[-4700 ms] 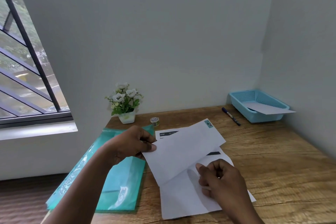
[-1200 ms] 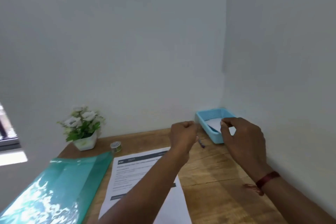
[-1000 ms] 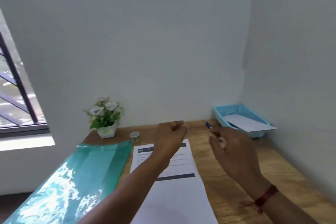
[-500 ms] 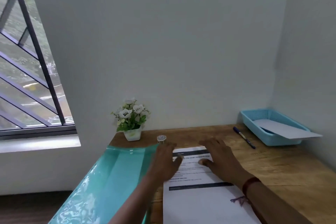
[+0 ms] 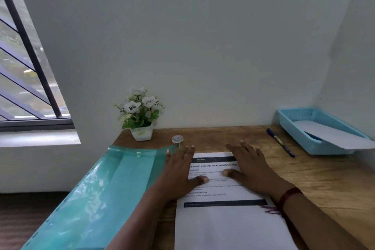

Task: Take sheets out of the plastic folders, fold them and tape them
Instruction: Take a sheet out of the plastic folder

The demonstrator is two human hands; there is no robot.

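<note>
A printed sheet (image 5: 223,219) is pinned flat on the worktop (image 5: 324,184) beneath the left hand (image 5: 180,174) and right hand (image 5: 251,170) — each grip open, nothing clasped — apparently steadied for folding; plastic folders (image 5: 97,195) lie just left, tape roll (image 5: 177,140) just beyond.

The sheet (image 5: 229,227) is white with black bars and text. The plastic folders (image 5: 97,195) are translucent teal. The basket (image 5: 316,144) is light blue mesh, the surface (image 5: 328,184) brown wood grain.

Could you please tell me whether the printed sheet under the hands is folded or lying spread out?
Spread out: the printed sheet lies flat on the wooden desk, no crease visible, both hands pressing its top.
</note>
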